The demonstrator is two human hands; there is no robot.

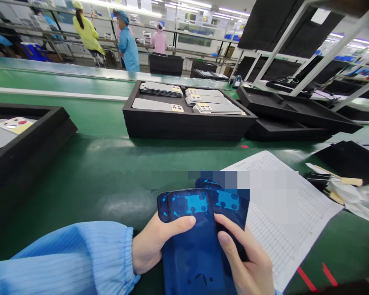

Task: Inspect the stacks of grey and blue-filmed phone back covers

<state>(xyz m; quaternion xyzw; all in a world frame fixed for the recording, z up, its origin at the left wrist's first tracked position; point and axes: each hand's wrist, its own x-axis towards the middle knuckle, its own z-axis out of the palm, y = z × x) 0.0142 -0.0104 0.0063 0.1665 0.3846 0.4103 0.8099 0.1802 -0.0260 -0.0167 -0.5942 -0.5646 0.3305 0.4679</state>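
Several dark blue phone-shaped panels [192,250] with bright blue camera-area patches are fanned out near the bottom middle of the head view. My left hand [161,237] grips the left panels, its thumb flat on the front one just below the patch. On the right, my right hand [247,254] is closed around the right-hand panels [230,209], thumb and index finger at the edge of the front panel. Its other fingers are hidden. Part of the panels' top edge is covered by blurred blocks.
Beyond the hands, a black tray [187,125] holds stacks of grey panels. Another black tray [33,135] is at left, with stacked black trays [295,110] at right. Printed paper [307,213] lies beside my right hand, near tools [335,180]. People stand in the background.
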